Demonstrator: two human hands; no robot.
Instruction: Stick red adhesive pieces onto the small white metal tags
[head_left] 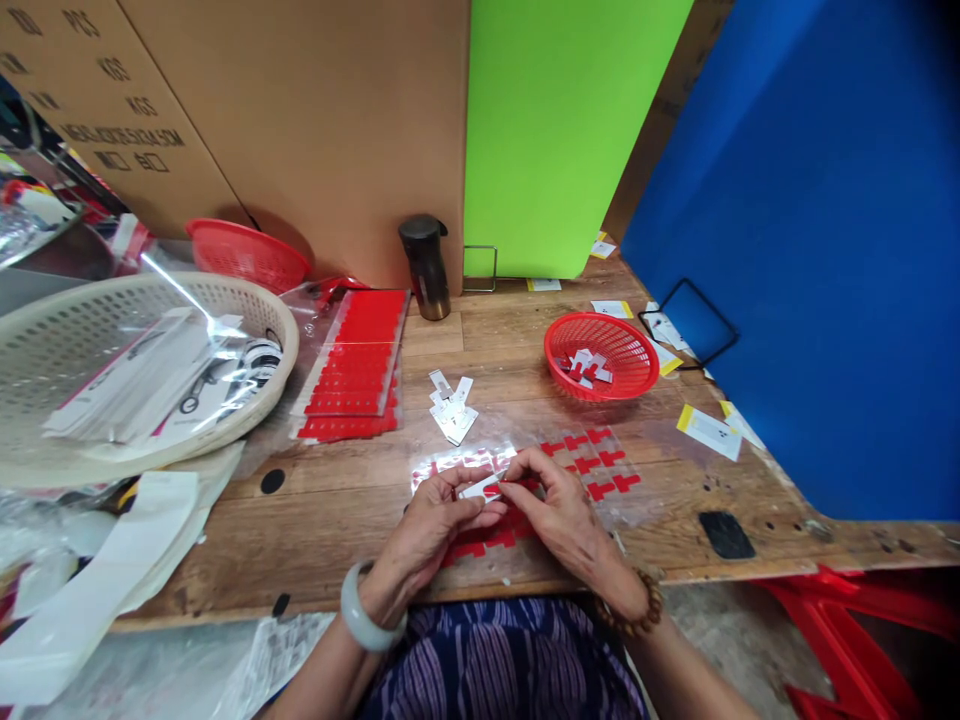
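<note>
My left hand holds a small white card between thumb and fingers. My right hand pinches at the card's right end, where a bit of red shows. Under both hands lies a clear sheet with red T-shaped stickers, partly hidden by them. Just beyond the hands is a small pile of white cards. A red basket at the right holds several white and red pieces. Stacked red sticker sheets lie to the left of the pile.
A large cream basket with packaged cards stands at the left, a red basket behind it. A dark bottle stands by the cardboard. Green and blue panels rise behind and at right.
</note>
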